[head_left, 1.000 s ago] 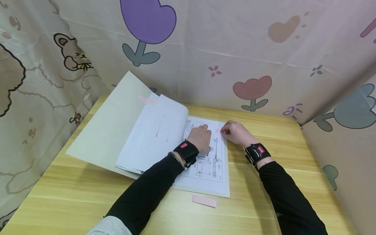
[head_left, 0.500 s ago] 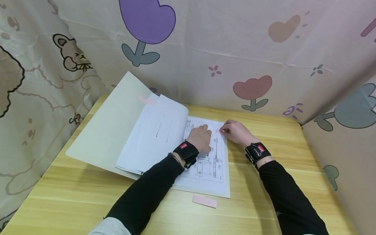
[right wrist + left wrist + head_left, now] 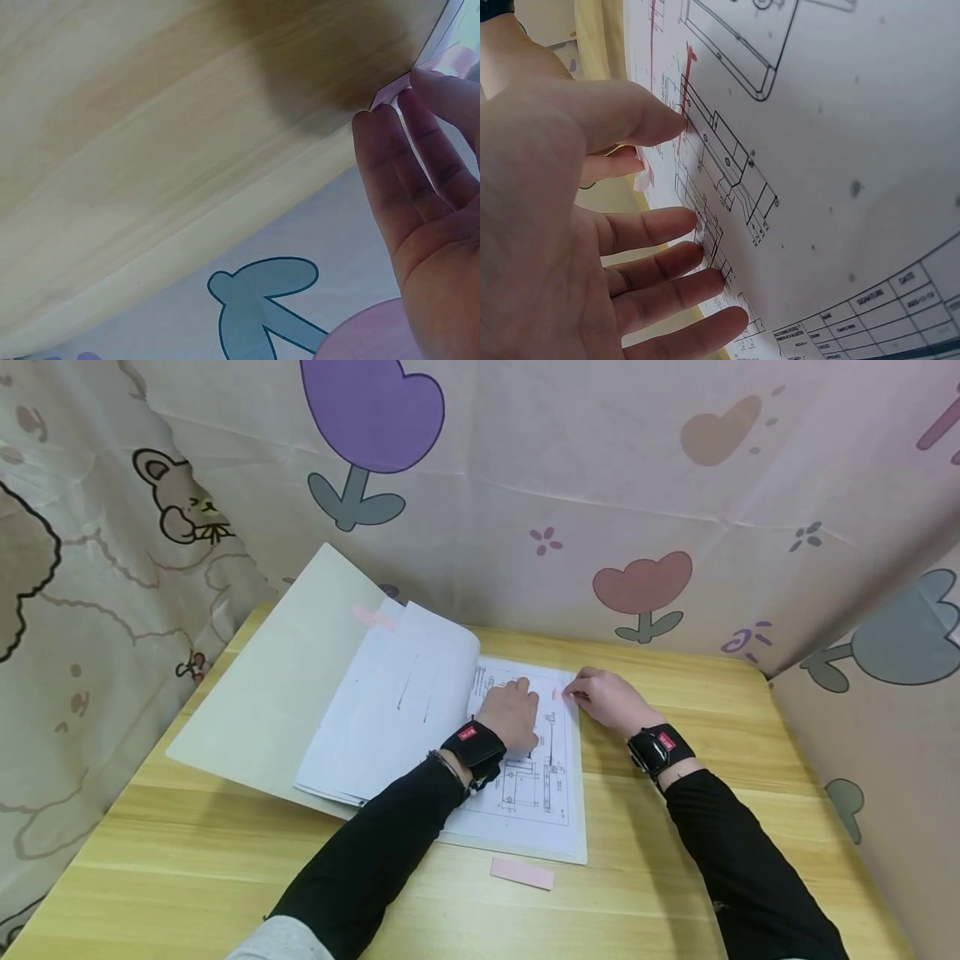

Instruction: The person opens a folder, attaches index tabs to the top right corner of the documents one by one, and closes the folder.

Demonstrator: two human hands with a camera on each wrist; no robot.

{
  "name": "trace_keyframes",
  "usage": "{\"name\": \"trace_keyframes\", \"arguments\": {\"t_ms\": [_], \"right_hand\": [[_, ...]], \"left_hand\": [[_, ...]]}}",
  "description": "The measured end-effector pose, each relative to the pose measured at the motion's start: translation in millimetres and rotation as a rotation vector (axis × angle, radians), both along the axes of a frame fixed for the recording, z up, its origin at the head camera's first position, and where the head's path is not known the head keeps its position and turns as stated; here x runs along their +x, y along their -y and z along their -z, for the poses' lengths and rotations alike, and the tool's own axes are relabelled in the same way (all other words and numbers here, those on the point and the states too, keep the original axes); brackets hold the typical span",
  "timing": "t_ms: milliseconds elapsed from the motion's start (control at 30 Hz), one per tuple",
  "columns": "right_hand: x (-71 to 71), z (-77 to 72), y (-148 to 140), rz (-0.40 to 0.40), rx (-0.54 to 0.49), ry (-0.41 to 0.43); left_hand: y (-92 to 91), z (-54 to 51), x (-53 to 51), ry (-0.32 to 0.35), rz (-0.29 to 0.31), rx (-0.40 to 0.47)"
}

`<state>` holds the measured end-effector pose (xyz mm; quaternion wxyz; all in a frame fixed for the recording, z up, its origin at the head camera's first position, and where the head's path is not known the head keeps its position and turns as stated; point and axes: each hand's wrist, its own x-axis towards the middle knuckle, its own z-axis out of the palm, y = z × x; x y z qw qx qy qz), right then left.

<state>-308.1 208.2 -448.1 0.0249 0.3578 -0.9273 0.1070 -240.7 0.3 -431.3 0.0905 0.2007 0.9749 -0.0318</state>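
An open folder of printed drawing sheets lies on the table, its pale cover [image 3: 277, 668] and turned pages [image 3: 397, 702] leaning to the left. My left hand [image 3: 512, 717] rests on the drawing page [image 3: 536, 827], its fingers fairly straight; the left wrist view shows the fingertips against the printed lines. At the page's upper right edge my right hand [image 3: 609, 699] pinches a small pink paper strip [image 3: 557, 694]. In the right wrist view, the pink strip [image 3: 391, 91] shows between thumb and fingers, partly hidden by them.
A second pink strip [image 3: 521, 873] lies on the wooden table [image 3: 637, 910] just in front of the folder. Another pink strip [image 3: 372, 617] sticks to the turned page near the cover. A patterned cloth [image 3: 510, 468] hangs behind the table.
The right hand makes only slight movements at the page edge, where the pink strip lies a little flatter. My left hand stays in place on the page.
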Motion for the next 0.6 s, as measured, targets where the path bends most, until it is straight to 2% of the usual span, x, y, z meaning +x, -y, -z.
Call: {"name": "trace_keyframes", "arguments": {"t_ms": [200,367,600], "right_hand": [[0.6,1.7,-0.6,0.005,-0.023,-0.003],[0.6,2.8,1.0,0.025,-0.027,-0.006],[3.2,2.6,1.3,0.043,-0.03,0.003]], "left_hand": [[-3.2,1.1,0.2,0.021,-0.015,0.038],[-8.0,3.8,-4.1,0.022,-0.02,0.06],[-12.3,8.0,-9.6,0.003,-0.024,0.03]]}}
